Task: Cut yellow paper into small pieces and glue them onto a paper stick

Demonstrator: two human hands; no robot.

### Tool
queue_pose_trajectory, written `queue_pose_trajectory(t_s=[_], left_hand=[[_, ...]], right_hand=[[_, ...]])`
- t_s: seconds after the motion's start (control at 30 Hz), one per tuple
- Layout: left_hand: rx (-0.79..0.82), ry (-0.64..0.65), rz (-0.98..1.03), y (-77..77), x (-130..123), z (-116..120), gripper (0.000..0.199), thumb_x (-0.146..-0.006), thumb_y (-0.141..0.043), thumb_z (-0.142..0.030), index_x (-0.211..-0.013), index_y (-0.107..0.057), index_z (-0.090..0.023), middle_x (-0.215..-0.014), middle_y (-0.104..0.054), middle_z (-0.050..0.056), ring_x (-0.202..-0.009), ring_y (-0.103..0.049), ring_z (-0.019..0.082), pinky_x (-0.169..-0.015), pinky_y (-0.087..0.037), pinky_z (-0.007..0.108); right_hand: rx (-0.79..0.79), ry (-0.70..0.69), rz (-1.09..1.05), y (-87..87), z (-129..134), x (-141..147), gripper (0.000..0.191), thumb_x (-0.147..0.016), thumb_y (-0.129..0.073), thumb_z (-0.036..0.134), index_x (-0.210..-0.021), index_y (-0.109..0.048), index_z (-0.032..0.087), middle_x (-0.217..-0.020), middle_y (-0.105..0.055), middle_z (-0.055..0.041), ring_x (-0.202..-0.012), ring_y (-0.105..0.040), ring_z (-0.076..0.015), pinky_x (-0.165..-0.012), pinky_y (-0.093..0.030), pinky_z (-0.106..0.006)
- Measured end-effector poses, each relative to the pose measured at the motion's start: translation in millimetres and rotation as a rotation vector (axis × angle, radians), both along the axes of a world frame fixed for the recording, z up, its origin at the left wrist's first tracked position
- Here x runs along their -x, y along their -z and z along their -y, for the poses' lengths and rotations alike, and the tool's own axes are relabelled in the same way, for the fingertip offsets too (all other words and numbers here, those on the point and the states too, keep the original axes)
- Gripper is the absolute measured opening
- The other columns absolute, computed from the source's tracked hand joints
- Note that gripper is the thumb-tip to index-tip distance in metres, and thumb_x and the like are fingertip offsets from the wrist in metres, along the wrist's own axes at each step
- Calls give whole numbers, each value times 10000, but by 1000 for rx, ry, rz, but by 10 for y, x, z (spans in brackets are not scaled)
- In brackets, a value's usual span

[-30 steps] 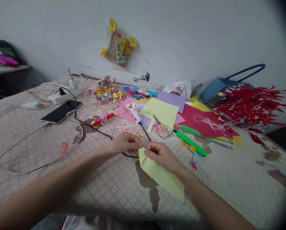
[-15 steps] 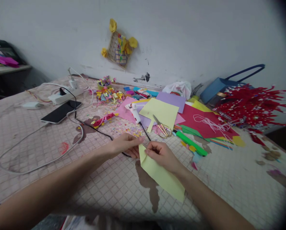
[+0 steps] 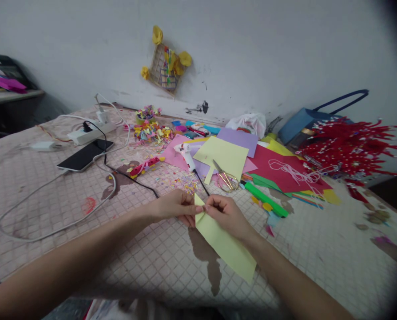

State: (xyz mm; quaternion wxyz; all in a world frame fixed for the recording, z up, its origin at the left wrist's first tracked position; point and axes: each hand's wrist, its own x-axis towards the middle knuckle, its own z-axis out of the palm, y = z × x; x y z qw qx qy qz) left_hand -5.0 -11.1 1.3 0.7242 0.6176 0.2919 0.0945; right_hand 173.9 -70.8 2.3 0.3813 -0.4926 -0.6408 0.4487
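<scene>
A strip of pale yellow paper point(image 3: 230, 249) slants over the table, its far end folded over at the tip. My left hand point(image 3: 181, 208) pinches that folded end between thumb and fingers. Close against it, my right hand point(image 3: 223, 213) grips the paper's right edge near the fold, thumb and fingertips pressed together. The two thumbs nearly touch at the crease. Beyond the hands lie gold-handled scissors point(image 3: 227, 178) on a pale yellow sheet point(image 3: 223, 153), and a white glue gun point(image 3: 185, 156) with its black cord running toward my hands.
A green cutter-like tool point(image 3: 265, 199) and paper scraps lie right of my hands. Red paper point(image 3: 271, 171) with white string is farther right, beside red beaded stems point(image 3: 348, 149). On the left are a phone point(image 3: 85, 155), a power strip point(image 3: 90, 133) and looping cables.
My left thumb has moved down and right onto the paper's folded tip, closer to my right thumb. My right hand has shifted only slightly. The paper's tip stands a little higher.
</scene>
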Motion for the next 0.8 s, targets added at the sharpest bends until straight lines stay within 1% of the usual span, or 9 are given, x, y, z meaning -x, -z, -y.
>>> queue_pose_trajectory(t_s=[0.07, 0.17, 0.3, 0.4, 0.57, 0.7, 0.8], left_hand=[[-2, 22, 11, 13, 3, -4, 332, -684, -634, -458, -682, -579, -130, -569, -651, 11, -551, -631, 112, -511, -472, 181], [-35, 18, 7, 30, 6, -14, 330, -674, -646, -452, -671, -578, -129, -545, -642, 0, -535, -629, 111, -498, -468, 177], [-4, 55, 15, 47, 2, -15, 320, -680, -648, -438, -721, -599, -125, -597, -665, 9, -562, -640, 110, -503, -472, 171], [15, 63, 3, 57, 0, -15, 316, -670, -660, -428, -705, -601, -119, -624, -677, 19, -562, -641, 111, -499, -472, 170], [-8, 62, -13, 43, 3, -22, 312, -676, -655, -425, -721, -629, -117, -626, -682, 26, -546, -633, 105, -490, -465, 167], [13, 73, -36, 16, 8, -23, 304, -666, -664, -419, -708, -630, -120, -605, -674, 22, -545, -630, 107, -488, -459, 168], [16, 89, -41, 14, 21, -31, 300, -663, -668, -413, -730, -631, -123, -624, -673, 25, -559, -629, 109, -500, -461, 174]], right_hand=[[5, 17, -14, -12, 9, 8, 200, -781, -530, 270, -618, -484, 163, -567, -438, 38, -513, -386, -82, -463, -295, -197], [32, 34, -37, -12, 26, 18, 206, -786, -531, 278, -623, -483, 162, -555, -420, 45, -491, -367, -73, -441, -279, -189], [26, 93, -64, 26, 25, 14, 224, -786, -542, 299, -621, -477, 162, -546, -421, 48, -482, -371, -73, -435, -284, -187], [37, 120, -92, 47, 13, 9, 238, -788, -548, 337, -638, -486, 163, -546, -428, 48, -478, -374, -74, -425, -284, -187], [134, 95, -205, 38, 6, 5, 324, -834, -451, 449, -671, -488, 171, -538, -408, 51, -457, -362, -74, -416, -293, -193], [131, 58, -137, 33, 5, -7, 277, -769, -568, 401, -655, -482, 164, -558, -434, 51, -473, -376, -68, -429, -297, -186], [132, 58, -115, 29, 9, -7, 268, -764, -574, 384, -654, -473, 162, -560, -437, 51, -473, -377, -66, -430, -297, -184]])
